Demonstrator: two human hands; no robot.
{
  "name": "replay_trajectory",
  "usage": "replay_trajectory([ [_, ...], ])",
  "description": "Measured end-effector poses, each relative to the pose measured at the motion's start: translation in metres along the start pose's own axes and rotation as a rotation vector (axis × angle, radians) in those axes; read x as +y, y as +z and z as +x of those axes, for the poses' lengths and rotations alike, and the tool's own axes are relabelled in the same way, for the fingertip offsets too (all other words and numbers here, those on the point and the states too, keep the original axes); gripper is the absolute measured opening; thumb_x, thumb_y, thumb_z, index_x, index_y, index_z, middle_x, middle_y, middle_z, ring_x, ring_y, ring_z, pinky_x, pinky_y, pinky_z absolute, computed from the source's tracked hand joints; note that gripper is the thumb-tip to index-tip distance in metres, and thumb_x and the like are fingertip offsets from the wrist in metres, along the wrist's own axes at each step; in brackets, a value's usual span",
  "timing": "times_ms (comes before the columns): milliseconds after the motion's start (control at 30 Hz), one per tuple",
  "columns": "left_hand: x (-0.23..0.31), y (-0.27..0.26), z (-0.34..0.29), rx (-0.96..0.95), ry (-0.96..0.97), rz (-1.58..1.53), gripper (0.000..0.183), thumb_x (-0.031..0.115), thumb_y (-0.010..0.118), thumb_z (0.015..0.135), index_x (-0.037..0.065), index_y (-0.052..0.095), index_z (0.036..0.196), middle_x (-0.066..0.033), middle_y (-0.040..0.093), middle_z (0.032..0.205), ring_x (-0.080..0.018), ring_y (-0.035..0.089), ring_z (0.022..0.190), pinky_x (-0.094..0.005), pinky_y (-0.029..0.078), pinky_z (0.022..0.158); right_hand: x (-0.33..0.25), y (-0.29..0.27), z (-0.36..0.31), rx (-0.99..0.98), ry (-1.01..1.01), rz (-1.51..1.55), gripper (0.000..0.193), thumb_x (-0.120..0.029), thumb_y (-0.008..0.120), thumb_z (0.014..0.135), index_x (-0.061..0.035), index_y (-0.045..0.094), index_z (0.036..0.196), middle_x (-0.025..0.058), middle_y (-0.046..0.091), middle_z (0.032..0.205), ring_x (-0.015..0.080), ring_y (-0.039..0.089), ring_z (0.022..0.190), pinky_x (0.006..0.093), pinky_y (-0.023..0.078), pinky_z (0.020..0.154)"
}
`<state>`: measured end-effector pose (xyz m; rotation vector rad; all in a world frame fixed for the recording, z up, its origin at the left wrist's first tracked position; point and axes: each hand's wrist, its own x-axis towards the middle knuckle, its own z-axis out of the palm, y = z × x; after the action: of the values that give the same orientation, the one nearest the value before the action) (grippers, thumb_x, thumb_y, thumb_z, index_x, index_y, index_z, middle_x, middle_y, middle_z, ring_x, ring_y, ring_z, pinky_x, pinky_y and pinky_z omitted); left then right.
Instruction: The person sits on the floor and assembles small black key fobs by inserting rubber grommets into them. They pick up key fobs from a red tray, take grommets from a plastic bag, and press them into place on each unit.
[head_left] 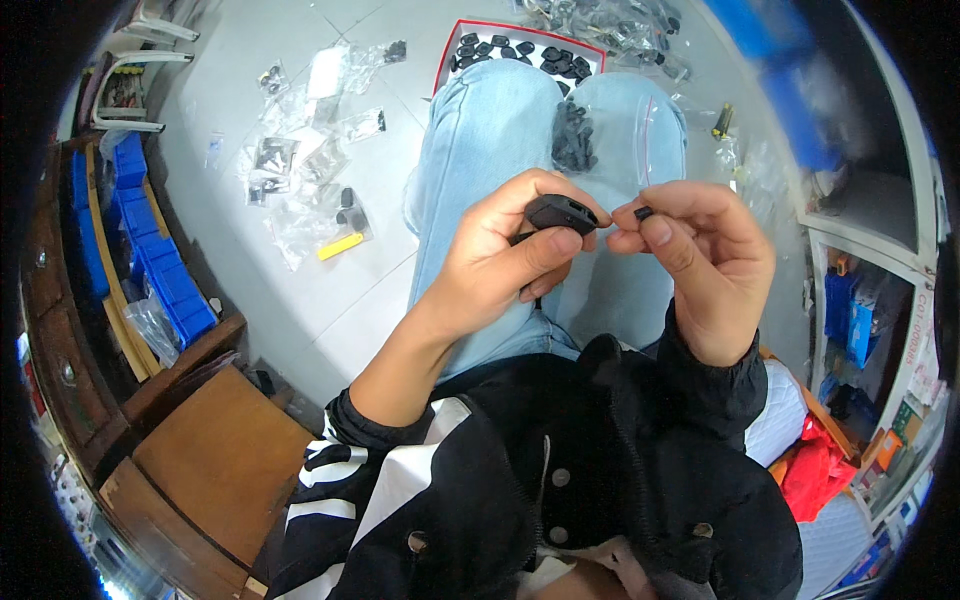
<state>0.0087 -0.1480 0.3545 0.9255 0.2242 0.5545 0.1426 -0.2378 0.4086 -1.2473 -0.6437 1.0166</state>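
Note:
My left hand (520, 245) is closed around a black key fob shell (561, 213), its open end facing right. Between thumb and fingertips, my right hand (705, 250) pinches a small black cylindrical piece (643, 213), a short way to the right of the shell. Both hands are raised over my lap. A clear plastic bag of small black parts (574, 140) lies between my knees. Beyond them stands a red-rimmed white box (443, 68) with several black fob shells (525, 48) inside.
Clear plastic packets (275, 155) and a yellow-handled tool (340, 246) litter the floor at left. More bagged parts (640, 30) lie beyond the box. Blue bins (160, 250) stand by a wooden cabinet at left, with a wooden stool (220, 465) nearer. Shelving (870, 250) rises at right.

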Motion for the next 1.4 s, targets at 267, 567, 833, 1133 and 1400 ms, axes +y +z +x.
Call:
replay_trajectory([
  [267,0.006,-0.009,-0.009,0.140,0.115,0.156,0.025,0.018,0.060,0.082,-0.001,0.058,0.097,-0.0025,0.053,0.075,-0.0033,0.041,0.048,-0.0158,0.031,0.042,0.010,0.014,0.007,-0.134,-0.119,-0.086,0.015,0.006,0.055,0.078,0.0062,0.055,0.094,0.0143,0.058,0.096,0.0160,0.058,0.081,0.0250,0.048,0.072],
  [567,0.017,-0.019,-0.016,0.255,0.148,0.227,0.025,0.016,0.062,0.080,-0.001,0.059,0.098,-0.0029,0.056,0.074,-0.0038,0.043,0.048,-0.0160,0.032,0.041,0.012,0.037,0.015,-0.116,-0.013,0.068,0.019,0.002,0.061,0.076,0.0038,0.056,0.095,0.0072,0.059,0.087,0.0110,0.056,0.080,0.0206,0.047,0.068],
  [833,0.025,-0.010,-0.015,0.347,0.178,0.126,0.018,0.011,0.062,0.078,-0.002,0.058,0.090,-0.0043,0.057,0.070,-0.0036,0.043,0.046,-0.0165,0.033,0.039,0.010,0.036,0.017,-0.139,-0.109,-0.095,0.022,0.007,0.058,0.077,0.0042,0.052,0.098,0.0082,0.058,0.088,0.0129,0.057,0.080,0.0245,0.047,0.072],
  [1133,0.034,0.000,-0.011,0.360,0.039,-0.061,0.013,0.010,0.059,0.079,-0.003,0.055,0.081,-0.0050,0.053,0.064,-0.0040,0.040,0.042,-0.0170,0.030,0.036,0.008,0.033,0.016,-0.219,-0.191,-0.151,0.024,0.010,0.058,0.073,0.0031,0.056,0.097,0.0083,0.057,0.090,0.0139,0.056,0.083,0.0240,0.046,0.074],
  [1400,0.032,-0.004,-0.011,0.221,-0.054,-0.181,0.018,0.014,0.057,0.081,-0.003,0.051,0.087,-0.0086,0.051,0.069,-0.0062,0.039,0.041,-0.0186,0.028,0.033,0.005,0.027,0.021,-0.268,-0.526,-0.598,0.016,0.010,0.060,0.070,0.0022,0.060,0.084,0.0121,0.056,0.090,0.0177,0.056,0.079,0.0251,0.044,0.070],
])
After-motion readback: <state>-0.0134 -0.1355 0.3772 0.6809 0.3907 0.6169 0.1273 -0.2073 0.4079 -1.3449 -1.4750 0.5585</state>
